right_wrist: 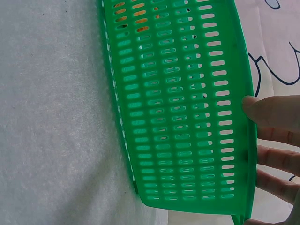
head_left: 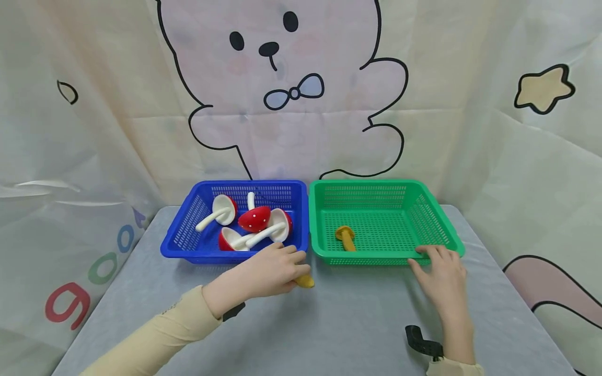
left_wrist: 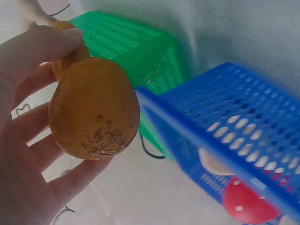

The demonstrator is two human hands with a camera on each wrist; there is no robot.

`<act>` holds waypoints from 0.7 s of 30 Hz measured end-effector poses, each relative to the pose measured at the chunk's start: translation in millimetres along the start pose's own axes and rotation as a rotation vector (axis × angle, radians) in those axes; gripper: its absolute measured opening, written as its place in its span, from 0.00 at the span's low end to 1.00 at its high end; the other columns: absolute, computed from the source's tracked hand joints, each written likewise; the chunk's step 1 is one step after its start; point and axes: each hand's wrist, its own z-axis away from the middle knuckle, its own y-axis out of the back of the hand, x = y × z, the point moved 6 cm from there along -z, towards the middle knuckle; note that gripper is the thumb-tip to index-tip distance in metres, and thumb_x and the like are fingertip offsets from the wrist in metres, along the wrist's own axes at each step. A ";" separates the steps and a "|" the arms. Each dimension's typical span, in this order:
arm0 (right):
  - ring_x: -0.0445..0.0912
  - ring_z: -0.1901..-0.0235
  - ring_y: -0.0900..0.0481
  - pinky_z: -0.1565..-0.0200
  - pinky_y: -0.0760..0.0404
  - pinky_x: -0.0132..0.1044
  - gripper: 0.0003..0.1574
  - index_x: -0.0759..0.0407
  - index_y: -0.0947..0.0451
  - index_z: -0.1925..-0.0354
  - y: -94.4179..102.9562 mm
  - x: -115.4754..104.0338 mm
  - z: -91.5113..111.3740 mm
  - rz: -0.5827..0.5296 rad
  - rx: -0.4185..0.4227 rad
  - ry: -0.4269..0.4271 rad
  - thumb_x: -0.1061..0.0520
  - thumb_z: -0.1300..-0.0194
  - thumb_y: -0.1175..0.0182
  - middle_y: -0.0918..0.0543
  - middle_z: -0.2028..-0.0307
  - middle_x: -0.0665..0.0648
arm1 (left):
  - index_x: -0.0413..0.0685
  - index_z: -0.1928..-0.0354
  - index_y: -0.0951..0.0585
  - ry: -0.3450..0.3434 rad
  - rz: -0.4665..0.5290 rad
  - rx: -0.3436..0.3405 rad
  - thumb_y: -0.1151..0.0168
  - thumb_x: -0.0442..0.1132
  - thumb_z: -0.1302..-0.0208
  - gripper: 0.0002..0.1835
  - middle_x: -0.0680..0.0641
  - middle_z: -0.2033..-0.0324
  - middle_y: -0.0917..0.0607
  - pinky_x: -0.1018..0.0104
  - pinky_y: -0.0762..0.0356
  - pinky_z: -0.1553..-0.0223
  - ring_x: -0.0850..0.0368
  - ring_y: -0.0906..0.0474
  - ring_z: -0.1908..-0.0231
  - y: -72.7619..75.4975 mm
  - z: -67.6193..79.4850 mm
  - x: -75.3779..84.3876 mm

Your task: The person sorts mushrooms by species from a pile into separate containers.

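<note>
My left hand holds a brown toy mushroom over the table, just in front of the two baskets. The left wrist view shows thumb and fingers pinching its stem, with the rounded, dark-speckled cap toward the camera. My right hand grips the front rim of the green basket near its right corner, thumb outside and fingers over the rim. Inside that basket lies another brown mushroom. Several red-capped toy mushrooms with white stems and dots lie in the blue basket.
The baskets stand side by side at the back of a table covered in grey cloth. Behind them hangs a printed curtain with a bear drawing. A black wrist mount sits by the right wrist.
</note>
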 end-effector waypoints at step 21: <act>0.65 0.45 0.36 0.50 0.39 0.68 0.19 0.61 0.23 0.50 0.8 -0.4 -0.6 -0.002 0.004 -0.005 0.55 0.38 0.36 0.25 0.49 0.67 | 0.62 0.51 0.21 -0.224 -0.133 0.055 0.40 0.49 0.36 0.12 0.58 0.57 0.17 0.70 0.27 0.62 0.62 0.22 0.59 27.5 -89.4 1.0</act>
